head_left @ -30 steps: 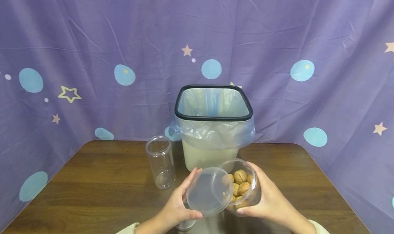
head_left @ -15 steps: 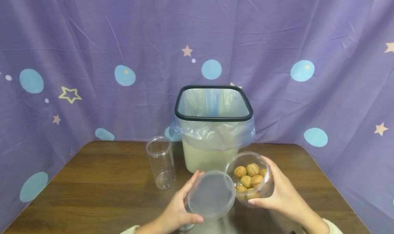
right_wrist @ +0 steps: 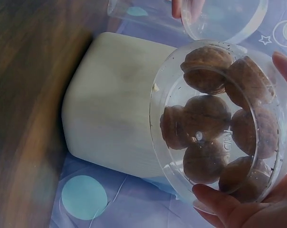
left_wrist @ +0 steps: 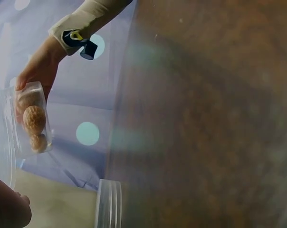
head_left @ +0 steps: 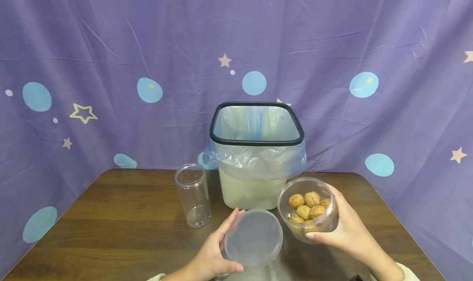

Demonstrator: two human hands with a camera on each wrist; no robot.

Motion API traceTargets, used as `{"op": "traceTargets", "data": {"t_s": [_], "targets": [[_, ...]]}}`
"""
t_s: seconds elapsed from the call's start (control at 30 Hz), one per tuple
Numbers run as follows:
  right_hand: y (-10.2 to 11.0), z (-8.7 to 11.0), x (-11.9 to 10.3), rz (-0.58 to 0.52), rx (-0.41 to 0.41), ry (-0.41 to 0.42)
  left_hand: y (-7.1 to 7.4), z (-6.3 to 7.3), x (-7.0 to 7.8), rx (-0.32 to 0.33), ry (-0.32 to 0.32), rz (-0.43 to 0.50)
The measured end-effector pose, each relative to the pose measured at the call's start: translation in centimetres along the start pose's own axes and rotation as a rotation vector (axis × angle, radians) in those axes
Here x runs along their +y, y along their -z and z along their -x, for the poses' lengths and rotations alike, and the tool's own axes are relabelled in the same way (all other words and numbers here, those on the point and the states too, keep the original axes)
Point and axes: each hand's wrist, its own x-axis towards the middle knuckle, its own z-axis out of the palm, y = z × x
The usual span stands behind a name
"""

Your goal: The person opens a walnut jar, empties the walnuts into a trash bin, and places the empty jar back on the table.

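Observation:
My left hand (head_left: 212,254) grips a round, frosted see-through plastic lid (head_left: 253,238) by its left edge, thumb toward me and fingers at the far side. In my right hand (head_left: 349,229) is a clear plastic tub (head_left: 295,229), gripped round its right side. The tub is tilted, its open mouth toward me. Several walnuts (head_left: 304,212) lie inside it. The right wrist view shows the tub's base (right_wrist: 219,121) from below, with the walnuts (right_wrist: 205,118) resting against it. Lid and tub are held apart above the table.
Beyond the hands stands a cream bin (head_left: 255,192) with a black rim and a plastic liner (head_left: 255,162). A tall clear jar (head_left: 194,203) stands to its left on the wooden table (head_left: 122,219). A clear ridged round piece (left_wrist: 108,204) sits below the left hand.
The tub of walnuts has moved right and away from me in my right hand, out from behind the lid. The lid has dropped slightly toward me, still in my left hand.

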Motion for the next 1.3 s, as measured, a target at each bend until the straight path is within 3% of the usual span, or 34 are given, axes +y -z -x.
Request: {"op": "traceTargets", "data": {"t_s": [0.23,0.37,0.47,0.6,0.7,0.97,1.3], "targets": [[0.3,0.1,0.2,-0.005,0.007,-0.019,-0.6,0.5,0.1,0.001,0.107,0.054],[0.6,0.2,0.2,-0.009,0.005,-0.019,-0.9,1.0,-0.3,-0.014,0.112,-0.039],[0.8,0.2,0.2,-0.004,0.008,-0.018,-1.3,1.3,-0.3,-0.018,0.201,-0.087],[1.1,0.0,0.2,-0.013,0.022,-0.001,-1.8,1.6,-0.8,-0.039,0.336,-0.049],[1.2,-0.1,0.1,-0.025,0.029,0.015,-1.8,1.9,-1.9,-0.055,0.330,-0.074],[1.9,-0.3,0.2,-0.036,0.052,0.017,-2.1,2.2,-4.7,-0.133,0.151,-0.299],[2.4,-0.5,0.3,-0.043,0.059,0.016,-2.6,2.8,-7.4,-0.119,0.138,-0.395]]}}
